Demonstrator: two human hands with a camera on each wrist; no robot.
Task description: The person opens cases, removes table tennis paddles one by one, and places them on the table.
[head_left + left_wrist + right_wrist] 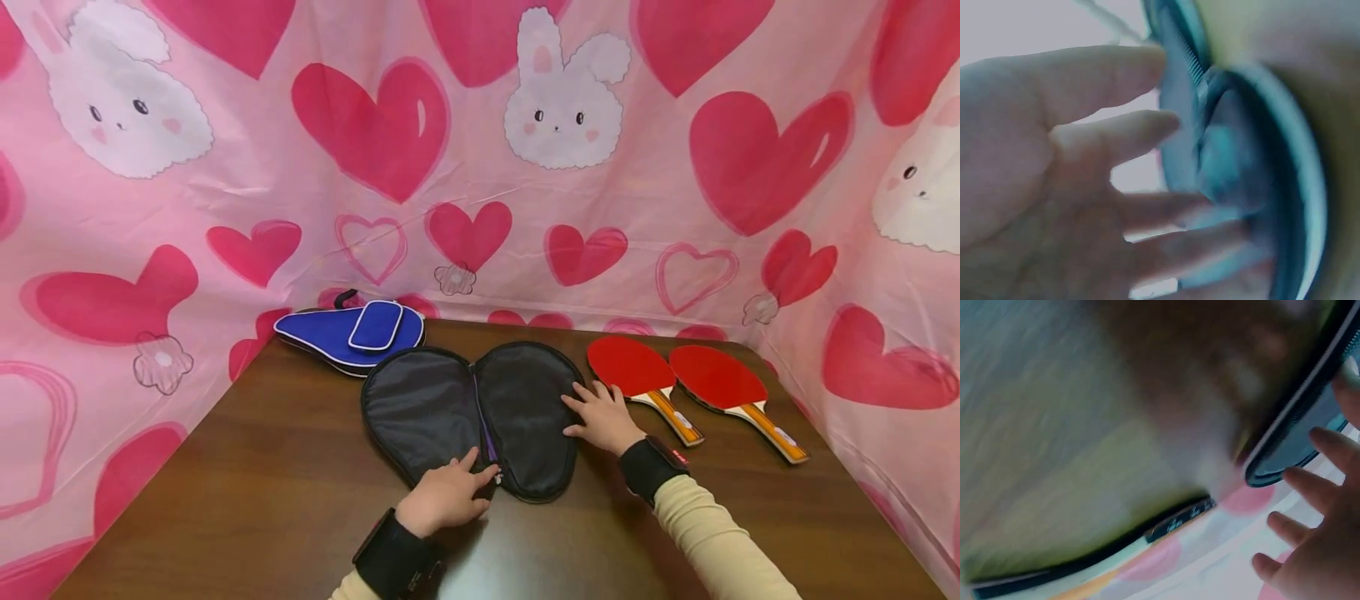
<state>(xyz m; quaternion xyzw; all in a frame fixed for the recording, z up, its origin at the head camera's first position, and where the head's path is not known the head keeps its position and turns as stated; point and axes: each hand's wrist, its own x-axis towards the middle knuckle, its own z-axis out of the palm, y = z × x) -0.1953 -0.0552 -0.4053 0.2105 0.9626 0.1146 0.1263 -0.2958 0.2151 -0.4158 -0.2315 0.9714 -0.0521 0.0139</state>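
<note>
A black paddle case (528, 417) lies unfolded on the table, its two rounded halves spread side by side. A strip of purple (490, 443) shows along the fold between them. My left hand (448, 493) is at the near end of that fold, fingers extended over the lower edge beside a small zipper pull (498, 477). In the left wrist view its fingers reach loosely toward the case's zippered edge (1194, 59). At the right half's outer edge is my right hand (606, 419), fingers spread with the tips at the rim. Neither hand grips anything.
Two red table tennis paddles (630, 365) (718, 379) lie to the right, handles pointing toward the near right. A blue paddle case (322, 329) with white piping and a small front pocket sits at the back left. Pink heart-patterned cloth (480, 183) hangs around the wooden table (285, 483).
</note>
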